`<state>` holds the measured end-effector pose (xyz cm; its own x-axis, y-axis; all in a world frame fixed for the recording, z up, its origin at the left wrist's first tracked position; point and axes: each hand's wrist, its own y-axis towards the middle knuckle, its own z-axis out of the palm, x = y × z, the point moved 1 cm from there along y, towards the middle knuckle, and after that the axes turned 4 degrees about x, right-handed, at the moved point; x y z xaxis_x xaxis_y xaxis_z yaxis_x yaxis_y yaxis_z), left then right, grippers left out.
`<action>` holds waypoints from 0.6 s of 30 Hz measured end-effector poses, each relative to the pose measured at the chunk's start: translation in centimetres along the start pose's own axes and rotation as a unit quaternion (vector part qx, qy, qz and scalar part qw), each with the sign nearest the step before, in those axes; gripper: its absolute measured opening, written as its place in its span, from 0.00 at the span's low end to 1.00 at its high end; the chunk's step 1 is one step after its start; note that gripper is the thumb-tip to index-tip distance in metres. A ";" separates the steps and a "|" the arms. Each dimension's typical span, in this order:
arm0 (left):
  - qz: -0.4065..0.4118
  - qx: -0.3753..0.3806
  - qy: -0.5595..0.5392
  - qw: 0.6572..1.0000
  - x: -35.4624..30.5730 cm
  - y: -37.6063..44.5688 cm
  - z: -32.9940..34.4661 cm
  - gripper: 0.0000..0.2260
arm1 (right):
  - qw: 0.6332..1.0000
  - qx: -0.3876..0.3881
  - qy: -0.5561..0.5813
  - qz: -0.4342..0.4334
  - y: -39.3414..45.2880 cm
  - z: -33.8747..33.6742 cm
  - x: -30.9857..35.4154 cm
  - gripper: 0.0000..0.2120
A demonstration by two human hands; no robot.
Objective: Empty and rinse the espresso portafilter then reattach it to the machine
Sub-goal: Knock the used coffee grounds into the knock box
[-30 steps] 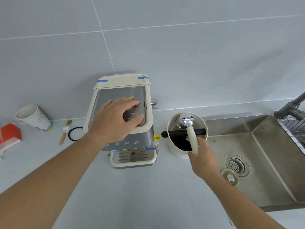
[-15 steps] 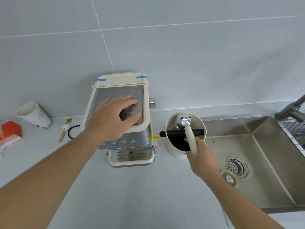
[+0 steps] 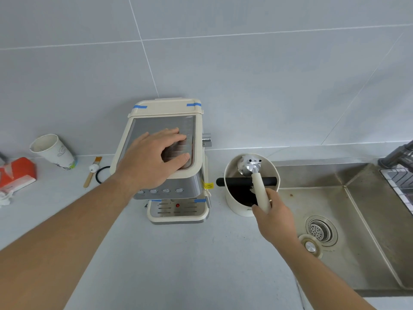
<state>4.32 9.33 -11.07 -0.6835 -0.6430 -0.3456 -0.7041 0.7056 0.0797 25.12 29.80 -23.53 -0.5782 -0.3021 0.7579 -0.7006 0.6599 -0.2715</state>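
Grey counter (image 3: 190,253) – tiled wall (image 3: 245,74); steel sink (image 3: 357,220) right.

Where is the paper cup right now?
In the head view, the paper cup stands at the far left of the counter against the wall, left of the coffee machine, with an orange packet beside it and a small brush between.

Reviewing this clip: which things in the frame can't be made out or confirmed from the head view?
- Portafilter basket: turned face down over the knock box, so whether grounds remain inside is hidden.
- Espresso machine group head: hidden under the machine's top, on which the left hand rests.
- Faucet: cut off by the right edge.
- Yellow label on the machine: print too small to read.
- Right hand fingers: mostly hidden behind the handle.
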 end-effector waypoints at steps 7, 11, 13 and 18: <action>0.001 0.003 0.011 1.000 -0.1 0.0 0.0 0.24 | 0.986 -0.018 0.156 0.050 -1.9 -0.6 0.9 0.11; 0.011 0.014 0.019 1.000 0.1 0.2 0.1 0.25 | 0.959 0.002 0.275 0.074 -3.6 -0.9 2.0 0.09; 0.019 0.034 0.045 0.998 0.3 0.3 0.2 0.26 | 0.939 0.017 0.332 0.087 -4.6 -0.9 2.4 0.10; 0.043 0.043 0.082 0.995 0.5 0.3 0.4 0.26 | 0.872 0.091 0.467 0.114 -7.8 -1.3 4.0 0.07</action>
<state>3.80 9.36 -11.62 -0.7682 -0.6133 -0.1835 -0.6267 0.7790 0.0201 28.87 24.36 -17.62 -0.1782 0.5708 0.8015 -0.7165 0.4830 -0.5033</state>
